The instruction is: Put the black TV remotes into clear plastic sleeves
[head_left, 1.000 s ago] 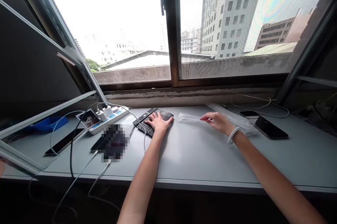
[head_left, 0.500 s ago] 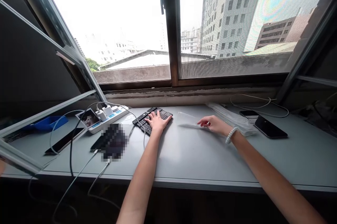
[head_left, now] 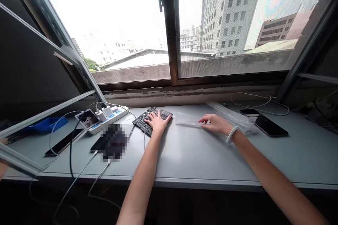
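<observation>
My left hand (head_left: 157, 122) lies flat with spread fingers on a pair of black remote controls (head_left: 151, 117) resting side by side on the grey desk (head_left: 190, 154). My right hand (head_left: 216, 123), with a white bead bracelet at the wrist, pinches the right end of a clear plastic bag (head_left: 188, 120) that lies flat on the desk between the two hands.
A white power strip (head_left: 108, 116) with chargers and cables sits at the left, near a small photo card (head_left: 86, 118) and a dark phone (head_left: 64, 141). Two black phones (head_left: 266, 123) and more clear bags (head_left: 233, 116) lie at the right. A window rises behind the desk.
My left hand has shifted slightly on the remotes and spread its fingers. My right hand has pulled the clear bag a little along the desk.
</observation>
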Available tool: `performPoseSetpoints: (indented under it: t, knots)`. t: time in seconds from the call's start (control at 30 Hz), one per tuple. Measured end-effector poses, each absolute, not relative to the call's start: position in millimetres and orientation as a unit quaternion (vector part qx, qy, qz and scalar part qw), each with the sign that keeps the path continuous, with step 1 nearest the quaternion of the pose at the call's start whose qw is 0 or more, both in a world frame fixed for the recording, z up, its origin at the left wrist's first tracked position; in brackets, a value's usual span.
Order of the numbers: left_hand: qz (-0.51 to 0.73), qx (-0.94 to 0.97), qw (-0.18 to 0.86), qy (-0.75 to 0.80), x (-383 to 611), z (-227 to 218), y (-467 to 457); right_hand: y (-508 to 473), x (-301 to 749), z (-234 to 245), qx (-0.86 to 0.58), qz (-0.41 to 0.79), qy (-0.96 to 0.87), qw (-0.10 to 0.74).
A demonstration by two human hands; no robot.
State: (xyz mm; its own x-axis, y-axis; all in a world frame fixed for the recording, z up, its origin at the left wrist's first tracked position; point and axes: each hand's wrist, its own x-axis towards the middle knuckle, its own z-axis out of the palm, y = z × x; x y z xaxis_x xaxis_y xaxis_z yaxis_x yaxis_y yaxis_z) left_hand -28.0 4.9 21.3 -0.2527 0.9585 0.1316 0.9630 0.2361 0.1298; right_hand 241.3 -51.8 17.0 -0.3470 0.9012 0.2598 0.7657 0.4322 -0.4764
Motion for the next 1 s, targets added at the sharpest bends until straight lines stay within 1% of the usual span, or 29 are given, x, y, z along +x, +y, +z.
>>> performPoseSetpoints:
  t: [0.2,0.53,0.67,0.9,1.0]
  knots:
    - [-0.096,-0.599,-0.004,-0.795,-27,21,4,-52,242,15,-0.521,0.141,-0.81,0.228]
    - [-0.107,-0.604,0.007,-0.79,-20,37,-8,-48,242,7,-0.5,0.137,-0.825,0.225]
    - [-0.1,-0.619,-0.012,-0.779,-22,42,-10,-50,239,8,-0.497,0.119,-0.831,0.219]
    - [-0.098,-0.631,-0.049,-0.768,-22,45,-10,-50,234,6,-0.477,0.122,-0.84,0.226]
    - [-0.128,-0.622,-0.063,-0.77,-22,45,-11,-48,231,3,-0.47,0.116,-0.844,0.231]
